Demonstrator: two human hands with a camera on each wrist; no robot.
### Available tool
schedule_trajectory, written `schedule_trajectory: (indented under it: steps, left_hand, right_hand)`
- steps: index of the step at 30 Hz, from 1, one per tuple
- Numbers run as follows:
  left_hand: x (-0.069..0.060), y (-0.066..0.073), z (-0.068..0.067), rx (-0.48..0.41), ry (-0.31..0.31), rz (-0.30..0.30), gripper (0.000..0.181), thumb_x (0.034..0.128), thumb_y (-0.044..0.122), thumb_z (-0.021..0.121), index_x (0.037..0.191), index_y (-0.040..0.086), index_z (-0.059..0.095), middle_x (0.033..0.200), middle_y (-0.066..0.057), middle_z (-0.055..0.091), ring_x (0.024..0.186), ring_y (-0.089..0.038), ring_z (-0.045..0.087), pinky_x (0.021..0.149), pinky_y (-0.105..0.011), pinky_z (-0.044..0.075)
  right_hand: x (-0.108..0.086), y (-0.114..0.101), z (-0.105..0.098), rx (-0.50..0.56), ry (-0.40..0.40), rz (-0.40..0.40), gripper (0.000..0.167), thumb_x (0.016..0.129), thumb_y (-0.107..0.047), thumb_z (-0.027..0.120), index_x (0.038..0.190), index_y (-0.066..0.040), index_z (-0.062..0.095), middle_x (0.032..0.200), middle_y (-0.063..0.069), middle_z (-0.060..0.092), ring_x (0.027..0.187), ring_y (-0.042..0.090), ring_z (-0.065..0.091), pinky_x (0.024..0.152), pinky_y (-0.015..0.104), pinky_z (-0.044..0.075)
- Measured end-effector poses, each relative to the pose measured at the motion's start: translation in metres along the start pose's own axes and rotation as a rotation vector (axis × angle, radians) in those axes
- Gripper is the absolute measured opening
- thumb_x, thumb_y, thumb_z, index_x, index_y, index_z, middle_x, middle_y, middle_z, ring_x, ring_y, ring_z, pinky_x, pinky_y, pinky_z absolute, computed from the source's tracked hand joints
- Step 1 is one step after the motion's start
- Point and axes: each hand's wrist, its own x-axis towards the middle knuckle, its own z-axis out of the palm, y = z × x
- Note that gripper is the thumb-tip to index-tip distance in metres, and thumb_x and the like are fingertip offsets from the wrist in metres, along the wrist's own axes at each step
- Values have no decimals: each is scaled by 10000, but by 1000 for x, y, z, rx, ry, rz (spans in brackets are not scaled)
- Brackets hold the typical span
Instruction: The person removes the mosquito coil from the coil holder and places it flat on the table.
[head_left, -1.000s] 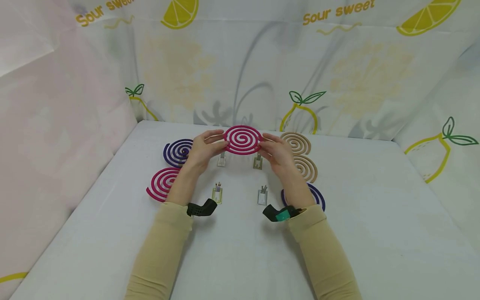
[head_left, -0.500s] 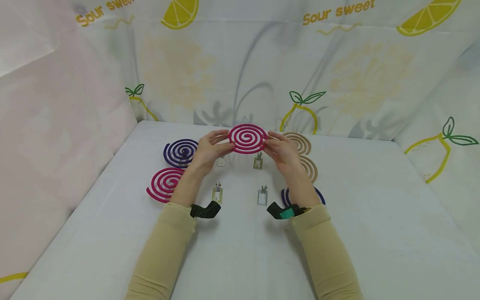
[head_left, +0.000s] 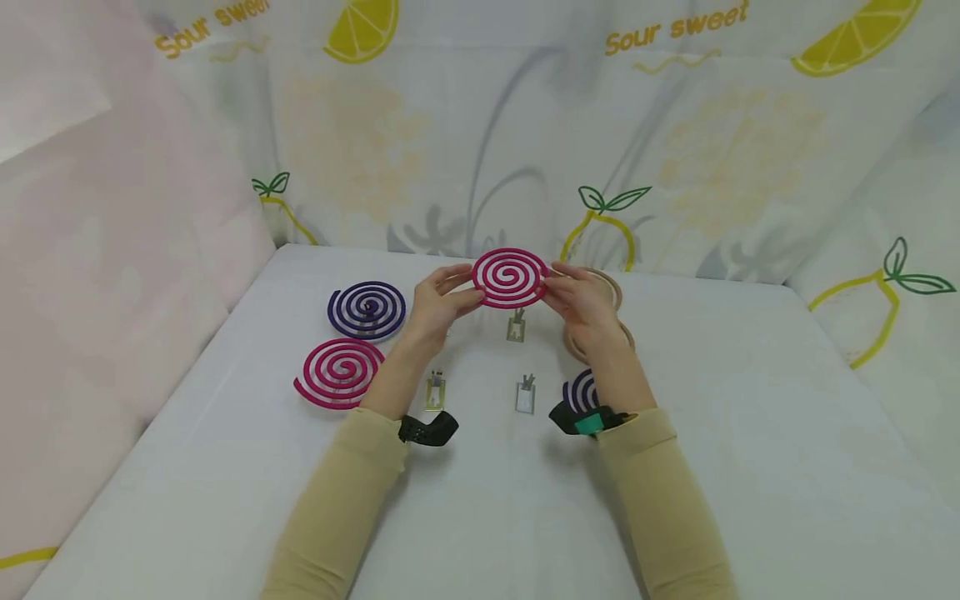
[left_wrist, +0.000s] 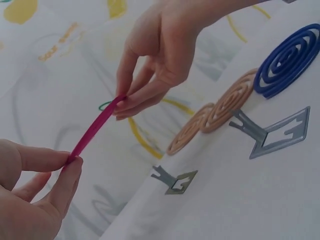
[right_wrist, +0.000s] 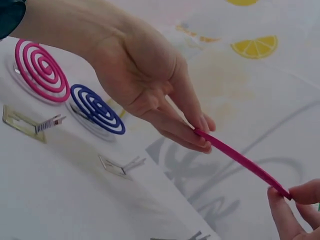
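A magenta spiral coil [head_left: 510, 278] is held up above the far part of the table between two hands. The left hand [head_left: 438, 312] pinches its left rim between thumb and fingers; the right hand [head_left: 588, 308] pinches the right rim. Seen edge-on, the coil [left_wrist: 92, 131] slants between both hands in the left wrist view. Below it stand small metal stands: one [head_left: 516, 327] at the back, two nearer, a gold one [head_left: 435, 392] and a silver one [head_left: 525, 395]. Another stand [right_wrist: 122, 167], at the back left, shows in the right wrist view.
On the table's left, a dark blue coil [head_left: 367, 310] lies behind a magenta coil [head_left: 341, 372], both raised on stands. Two tan coils [head_left: 617, 292] and a blue coil [head_left: 576, 390] lie on the right, partly behind the right arm. Patterned cloth [head_left: 480, 125] hangs behind the white table [head_left: 480, 500].
Both hands have moved to the right with the magenta coil between them. The left coils show more, and the left arm now hides most of the back-left stand.
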Motion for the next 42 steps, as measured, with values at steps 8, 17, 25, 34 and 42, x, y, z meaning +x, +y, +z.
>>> schedule_trajectory:
  steps: [8, 17, 25, 34, 42]
  left_hand:
    - [2, -16, 44, -10, 34, 19, 443, 888, -113, 654, 1315, -35, 563, 1341, -201, 595, 1184, -343, 636, 900, -299, 583]
    - [4, -39, 83, 9, 141, 106, 348, 868, -107, 688, 1205, -52, 622, 1269, -194, 644, 1133, -326, 675, 898, -320, 587]
    - [7, -54, 110, -37, 168, 103, 284, 888, -79, 681, 1164, -41, 629, 1231, -173, 652, 1097, -292, 686, 880, -284, 590]
    - [9, -67, 141, -93, 278, 141, 249, 863, -100, 663, 1103, -37, 645, 1158, -138, 680, 1056, -254, 696, 863, -289, 593]
    - [13, -77, 168, -111, 379, 147, 237, 828, -106, 671, 1042, -4, 675, 1085, -81, 697, 1000, -193, 703, 831, -247, 582]
  right_hand:
    - [0, -19, -35, 55, -12, -68, 188, 950, 126, 525, 1051, -19, 588, 868, 71, 685, 746, 137, 700, 715, 246, 612]
    - [-3, -30, -69, 55, -44, -125, 209, 940, 129, 548, 933, -44, 664, 822, 60, 714, 748, 138, 708, 729, 239, 610]
    - [-2, -39, -93, 61, -53, -177, 233, 930, 132, 568, 907, -54, 707, 820, 68, 727, 723, 144, 714, 716, 247, 614]
    - [3, -50, -107, 84, -27, -186, 205, 917, 133, 589, 920, -46, 691, 825, 77, 736, 729, 149, 728, 712, 255, 617]
    - [4, -60, -120, 144, 5, -182, 193, 907, 141, 595, 926, -29, 685, 826, 96, 735, 732, 173, 728, 707, 277, 621]
